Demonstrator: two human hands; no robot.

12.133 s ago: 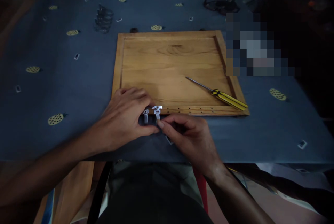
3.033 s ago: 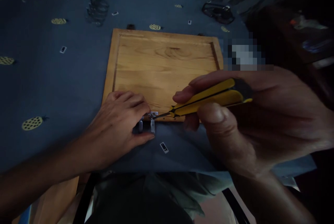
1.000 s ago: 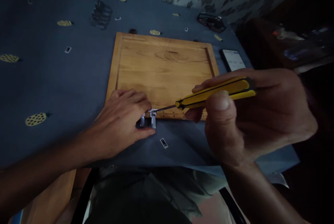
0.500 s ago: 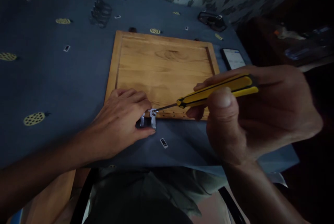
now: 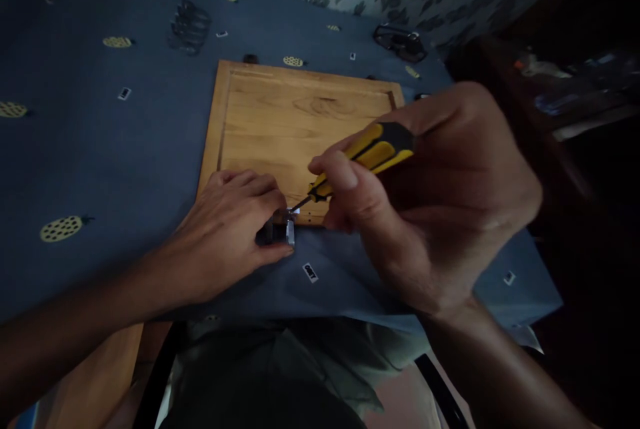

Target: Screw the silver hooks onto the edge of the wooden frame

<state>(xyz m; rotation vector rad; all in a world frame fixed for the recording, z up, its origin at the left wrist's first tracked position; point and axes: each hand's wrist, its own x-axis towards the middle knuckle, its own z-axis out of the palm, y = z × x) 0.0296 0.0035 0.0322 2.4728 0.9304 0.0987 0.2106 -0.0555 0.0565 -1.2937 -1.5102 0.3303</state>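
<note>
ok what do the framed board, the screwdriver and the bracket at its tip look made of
Framed board: wood, probably varnished, from its warm brown color and swirling grain.
Screwdriver handle: plastic by its molded yellow-and-black look, perhaps partly rubber; the thin gray shaft seems metal.
Bracket: likely bare or plated metal, given its silvery shine.

A: Of what is the panel (image 5: 270, 132) made?
B: Wood, smooth, softly lustrous (the swirling grain shows).
A: The screwdriver (image 5: 373, 155) and bracket (image 5: 291, 233)?
B: Plastic-looking handle (image 5: 383, 153), metal shank (image 5: 301, 205); bracket, bright metal. Tablecloth (image 5: 150, 149): matt fabric.
</note>
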